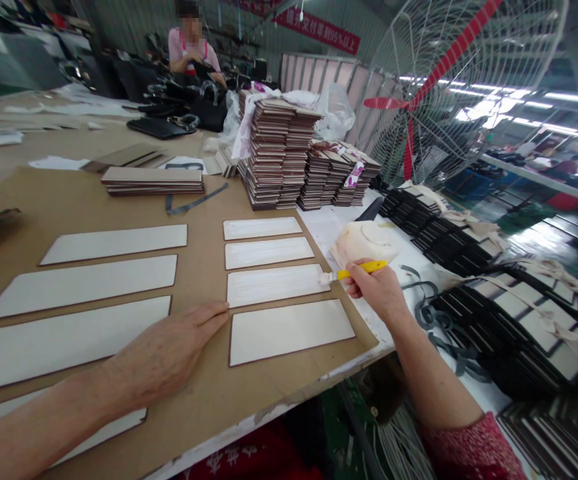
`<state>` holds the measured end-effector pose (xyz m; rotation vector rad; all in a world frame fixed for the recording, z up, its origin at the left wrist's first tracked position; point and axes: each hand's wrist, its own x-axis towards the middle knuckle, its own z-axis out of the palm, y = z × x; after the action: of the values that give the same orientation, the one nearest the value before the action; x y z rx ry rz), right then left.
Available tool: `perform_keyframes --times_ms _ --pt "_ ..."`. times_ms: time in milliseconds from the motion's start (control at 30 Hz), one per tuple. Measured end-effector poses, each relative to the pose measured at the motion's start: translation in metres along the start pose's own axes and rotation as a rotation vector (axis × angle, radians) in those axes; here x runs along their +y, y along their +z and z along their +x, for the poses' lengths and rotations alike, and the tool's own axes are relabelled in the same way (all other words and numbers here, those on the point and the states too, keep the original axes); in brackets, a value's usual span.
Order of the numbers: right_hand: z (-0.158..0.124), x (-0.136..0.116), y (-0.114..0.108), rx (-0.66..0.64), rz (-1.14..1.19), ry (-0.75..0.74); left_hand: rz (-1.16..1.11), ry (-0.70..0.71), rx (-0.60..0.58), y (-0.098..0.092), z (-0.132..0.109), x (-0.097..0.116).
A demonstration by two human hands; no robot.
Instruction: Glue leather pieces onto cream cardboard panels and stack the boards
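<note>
Pinched in my right hand (371, 287) is a brush with a yellow handle (363, 270). Its white-coated bristles (327, 278) touch the right end of a pale rectangular panel (276, 287) that looks wet and streaked. Two smaller streaked panels (269, 253) lie beyond it, and a smooth-faced panel (291, 331) lies closer to me. My left hand (189, 337) rests flat, fingers stretched out, its fingertips at the left edge of the streaked panel. Longer pale panels (89, 283) lie in a column to the left, one partly hidden under my left forearm.
Tall stacks of brown-edged panels (279, 153) stand at the back. A whitish tub (366, 243) sits beyond my right hand. Black bundled pieces (529, 313) and grey strips (431, 313) lie on the right. A large fan (411, 103) stands behind; a co-worker (193, 50) sits across the table.
</note>
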<state>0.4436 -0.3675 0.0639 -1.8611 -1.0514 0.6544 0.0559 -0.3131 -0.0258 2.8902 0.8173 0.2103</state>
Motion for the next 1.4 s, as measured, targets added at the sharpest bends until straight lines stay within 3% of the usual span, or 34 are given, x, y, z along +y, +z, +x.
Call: perform_keyframes --times_ms 100,200,367,500,667,867,1033,1400 --pt "-0.004 -0.001 -0.003 0.059 0.023 -0.031 -0.007 0.006 -0.007 -0.008 0.001 0.003" --pt "-0.017 -0.007 0.000 0.066 0.289 -0.029 -0.008 -0.026 -0.009 -0.021 -0.004 0.014" --pt "-0.051 -0.020 0.019 -0.158 0.624 0.029 -0.042 0.024 -0.074 -0.032 -0.029 0.049" --pt "-0.071 -0.023 0.046 -0.289 0.618 0.025 -0.023 0.024 -0.115 -0.029 -0.038 0.065" --pt "-0.079 -0.022 0.077 -0.370 0.549 0.045 0.012 0.018 -0.129 -0.031 -0.032 0.070" --pt "-0.082 -0.018 0.094 -0.439 0.441 0.032 0.025 -0.011 -0.188 -0.039 -0.029 0.075" --pt "-0.081 -0.022 0.086 -0.409 0.273 0.013 0.016 -0.003 -0.155 -0.034 -0.030 0.073" --pt "-0.071 -0.005 0.031 -0.261 0.157 0.055 0.089 0.034 -0.074 -0.030 -0.034 0.072"
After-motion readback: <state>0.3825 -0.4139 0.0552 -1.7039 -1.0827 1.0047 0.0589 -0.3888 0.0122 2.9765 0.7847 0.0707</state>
